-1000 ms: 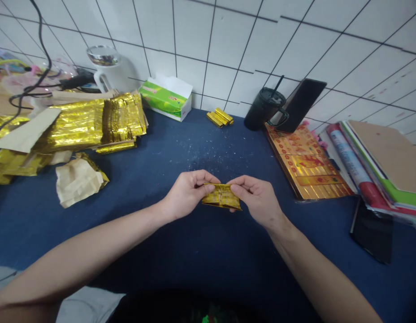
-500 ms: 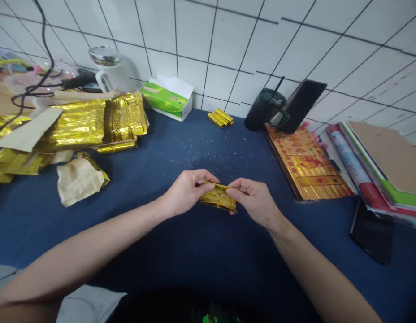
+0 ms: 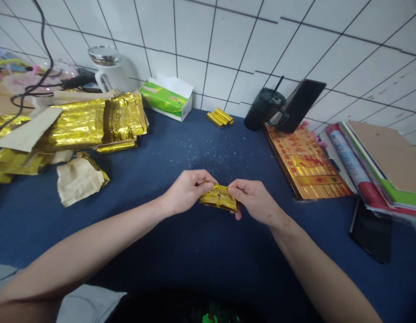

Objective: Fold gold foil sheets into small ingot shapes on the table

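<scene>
A small folded piece of gold foil paper (image 3: 218,197) is held between my two hands over the blue tabletop. My left hand (image 3: 188,190) pinches its left end, thumb on top. At the right end, my right hand (image 3: 251,198) grips it with the thumb over the upper face and fingertips showing below the edge. Several small rolled gold foil pieces (image 3: 220,117) lie together near the wall. On the left is a large pile of gold foil paper (image 3: 76,123), with a crumpled tan paper (image 3: 78,179) in front of it.
A green tissue pack (image 3: 167,98) and a white mug (image 3: 110,72) stand at the back. Toward the right are a dark mug (image 3: 262,110), an upright phone (image 3: 304,103), an orange-gold packet (image 3: 310,166), stacked books (image 3: 389,157) and a flat black phone (image 3: 371,235). Pale flecks dot the blue tabletop (image 3: 154,170).
The right hand has shifted slightly on the foil, and more of its fingertips show beneath the lower edge. The left hand has barely moved.
</scene>
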`<move>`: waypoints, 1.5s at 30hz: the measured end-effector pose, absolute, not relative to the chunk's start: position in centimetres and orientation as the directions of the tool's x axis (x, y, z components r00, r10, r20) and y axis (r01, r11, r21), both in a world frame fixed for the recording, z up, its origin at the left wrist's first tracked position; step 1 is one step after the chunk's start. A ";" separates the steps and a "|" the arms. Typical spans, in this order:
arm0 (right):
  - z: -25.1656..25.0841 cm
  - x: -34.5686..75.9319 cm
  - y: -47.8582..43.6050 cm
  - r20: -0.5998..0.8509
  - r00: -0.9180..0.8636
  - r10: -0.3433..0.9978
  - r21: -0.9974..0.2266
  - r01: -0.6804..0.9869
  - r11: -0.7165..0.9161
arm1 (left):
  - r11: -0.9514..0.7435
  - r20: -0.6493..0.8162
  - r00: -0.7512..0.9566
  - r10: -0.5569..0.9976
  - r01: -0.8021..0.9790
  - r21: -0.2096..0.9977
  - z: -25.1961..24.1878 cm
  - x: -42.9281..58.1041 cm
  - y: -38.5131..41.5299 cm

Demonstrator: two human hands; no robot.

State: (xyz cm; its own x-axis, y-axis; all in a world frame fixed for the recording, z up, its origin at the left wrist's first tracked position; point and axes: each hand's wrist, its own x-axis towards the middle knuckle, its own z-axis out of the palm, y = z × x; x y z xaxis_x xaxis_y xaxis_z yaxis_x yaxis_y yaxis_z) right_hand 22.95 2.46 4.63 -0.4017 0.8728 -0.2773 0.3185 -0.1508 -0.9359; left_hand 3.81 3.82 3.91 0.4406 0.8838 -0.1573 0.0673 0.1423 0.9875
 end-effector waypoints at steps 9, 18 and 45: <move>4.7 22.9 2.5 -0.219 -0.374 0.901 -0.950 0.294 -0.109 | 0.190 -0.206 0.436 0.876 0.079 0.979 4.0 3.7 3.7; 4.0 22.9 2.7 -0.200 -0.305 0.931 -0.956 0.269 -0.118 | 0.225 -0.216 0.486 0.847 0.040 0.974 4.1 3.6 4.2; 3.7 22.8 2.6 -0.203 -0.297 0.933 -0.966 0.217 -0.141 | 0.266 -0.208 0.489 0.847 -0.052 0.962 3.5 3.3 4.9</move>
State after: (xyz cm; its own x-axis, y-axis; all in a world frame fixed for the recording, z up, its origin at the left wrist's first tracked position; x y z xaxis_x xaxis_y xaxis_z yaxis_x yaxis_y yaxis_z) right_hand 22.77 2.60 3.74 -0.2968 0.9332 -0.2026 0.2166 -0.1409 -0.9660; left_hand 3.34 4.86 3.48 0.4894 0.8469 -0.2081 -0.0520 0.2665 0.9624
